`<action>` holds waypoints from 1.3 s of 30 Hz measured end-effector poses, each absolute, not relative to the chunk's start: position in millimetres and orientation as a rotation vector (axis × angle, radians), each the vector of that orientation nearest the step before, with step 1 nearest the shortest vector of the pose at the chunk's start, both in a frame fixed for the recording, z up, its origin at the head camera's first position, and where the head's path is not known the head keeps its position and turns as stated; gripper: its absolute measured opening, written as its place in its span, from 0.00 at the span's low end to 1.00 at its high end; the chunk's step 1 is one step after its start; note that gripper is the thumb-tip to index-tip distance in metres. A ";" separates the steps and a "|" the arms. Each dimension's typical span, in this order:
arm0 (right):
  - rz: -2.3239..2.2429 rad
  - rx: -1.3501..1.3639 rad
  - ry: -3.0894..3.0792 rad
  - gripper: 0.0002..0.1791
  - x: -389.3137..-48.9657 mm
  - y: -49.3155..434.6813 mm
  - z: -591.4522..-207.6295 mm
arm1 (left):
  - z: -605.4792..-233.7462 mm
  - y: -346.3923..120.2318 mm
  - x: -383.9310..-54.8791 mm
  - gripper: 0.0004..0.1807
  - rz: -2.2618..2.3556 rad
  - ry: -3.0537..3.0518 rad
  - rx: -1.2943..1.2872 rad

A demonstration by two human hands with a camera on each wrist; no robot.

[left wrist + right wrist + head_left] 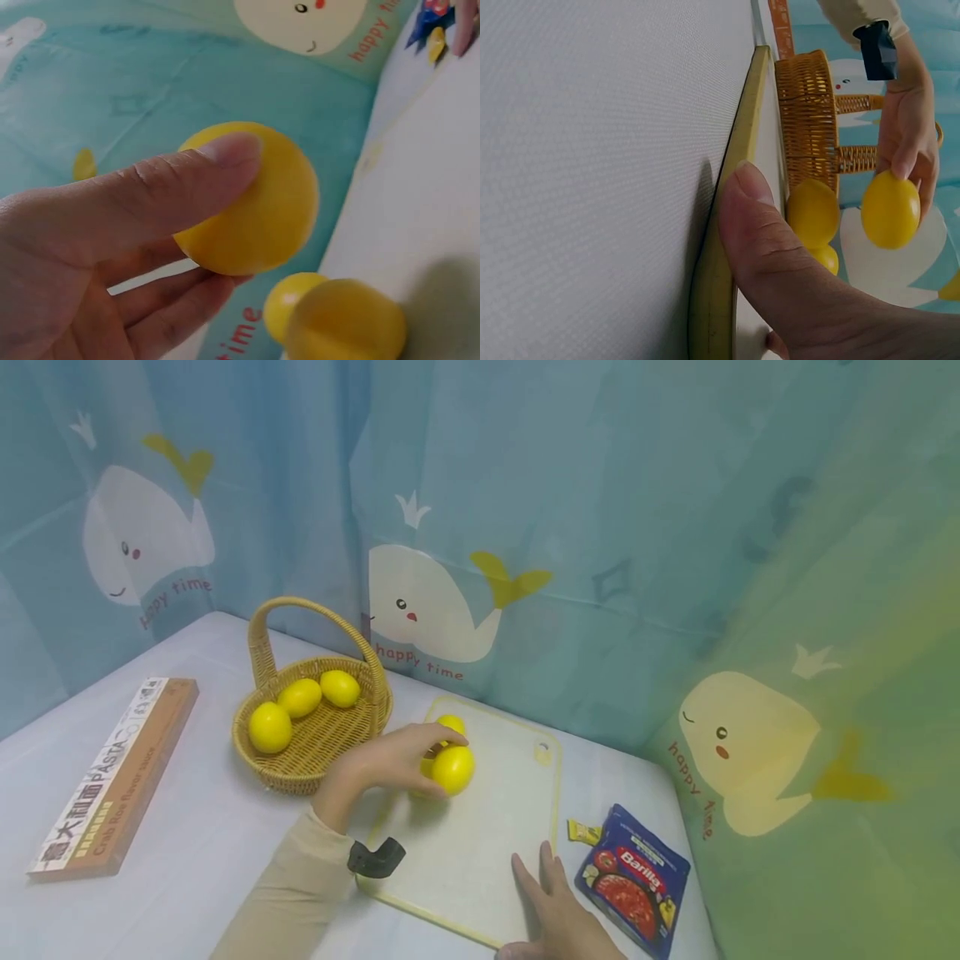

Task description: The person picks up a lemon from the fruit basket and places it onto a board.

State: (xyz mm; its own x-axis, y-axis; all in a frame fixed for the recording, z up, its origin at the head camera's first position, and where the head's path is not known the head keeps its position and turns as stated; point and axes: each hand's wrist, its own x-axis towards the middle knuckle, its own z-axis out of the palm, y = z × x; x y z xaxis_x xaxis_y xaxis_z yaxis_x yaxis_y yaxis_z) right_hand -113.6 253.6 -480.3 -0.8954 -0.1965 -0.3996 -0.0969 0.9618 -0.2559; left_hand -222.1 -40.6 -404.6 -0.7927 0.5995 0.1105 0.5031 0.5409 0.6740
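Note:
My left hand (390, 757) pinches a lemon (454, 769) between thumb and fingers, holding it above the white cutting board (465, 852) with a yellow rim. On the board, two more lemons (350, 324) lie close together under the held one; in the head view they are partly hidden behind the hand and fruit. My right hand (562, 914) rests at the board's near right side with fingers spread. In the right wrist view its thumb (754, 217) lies against the board's yellow edge (739, 142).
Left of the board stands a wicker basket (300, 781) with a tall handle and three lemons (300, 698) inside. A pasta box (123, 777) lies at far left. To the right are a blue Barilla sauce pouch (637, 881) and a small yellow packet (583, 832). A whale-print curtain (600, 527) hangs behind.

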 end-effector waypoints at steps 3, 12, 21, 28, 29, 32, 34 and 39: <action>-0.327 -0.213 2.678 0.67 -113.6 253.8 -479.2 | -410.8 -36.9 -227.2 0.38 1.083 2.648 0.984; -0.348 -0.217 2.680 0.67 -112.8 253.5 -480.5 | -432.3 -26.1 -241.1 0.39 1.131 2.689 1.048; -0.340 -0.231 2.692 0.67 -112.7 253.3 -480.5 | -444.9 -16.3 -247.5 0.40 1.127 2.724 1.036; -0.360 -0.248 2.688 0.67 -112.1 254.1 -481.4 | -452.1 -10.3 -249.6 0.38 1.042 2.756 1.011; -0.358 -0.248 2.689 0.67 -112.1 254.1 -481.6 | -453.0 -9.8 -249.7 0.38 1.028 2.760 1.014; -0.357 -0.244 2.687 0.67 -112.0 254.1 -481.2 | -455.3 -9.2 -250.0 0.38 0.996 2.771 1.032; -0.352 -0.245 2.691 0.67 -112.0 254.2 -481.0 | -456.2 -9.0 -249.8 0.38 0.995 2.772 1.039; -0.355 -0.215 2.681 0.67 -112.4 253.0 -480.3 | -458.1 -8.2 -249.4 0.38 0.977 2.777 1.035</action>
